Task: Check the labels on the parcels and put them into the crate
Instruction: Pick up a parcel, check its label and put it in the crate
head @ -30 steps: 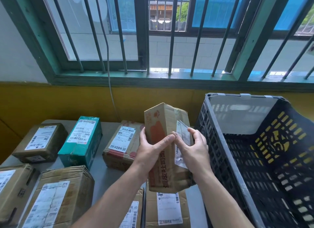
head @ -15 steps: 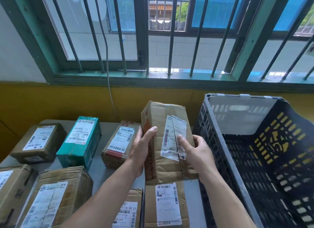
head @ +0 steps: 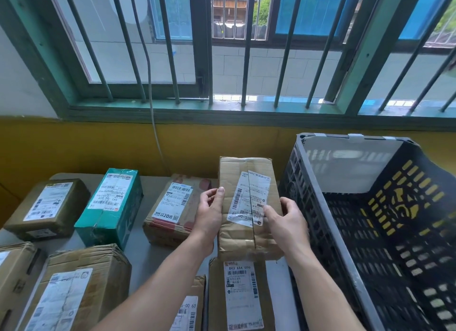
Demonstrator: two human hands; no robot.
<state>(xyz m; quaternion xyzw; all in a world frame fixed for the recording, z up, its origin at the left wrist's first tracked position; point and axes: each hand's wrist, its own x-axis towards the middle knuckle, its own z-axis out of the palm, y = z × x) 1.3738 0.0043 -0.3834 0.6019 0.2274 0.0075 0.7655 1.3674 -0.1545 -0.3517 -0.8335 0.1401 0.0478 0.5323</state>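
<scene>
1. While I hold it up between both hands, the brown parcel (head: 248, 208) faces me with its white label (head: 249, 197) uppermost; the label is split by a cut running down its middle.
2. My left hand (head: 209, 213) grips the parcel's left edge, thumb pressed on the front face.
3. My right hand (head: 286, 219) clasps the right edge, thumb lying across the label's lower corner.
4. Just right of my right hand stands the dark slatted crate (head: 345, 256), with a pale sheet against its far wall; I see no parcels in the part of it that shows.
5. Below my hands, on the grey worktop (head: 140, 254), lies a labelled carton (head: 240, 296).
6. Left of my left hand sits a red-printed box (head: 172, 212); further left are a teal box (head: 111, 207) and a dark brown box (head: 47, 207).
7. Nearer me on that side lies a crumpled carton (head: 81, 286).
</scene>
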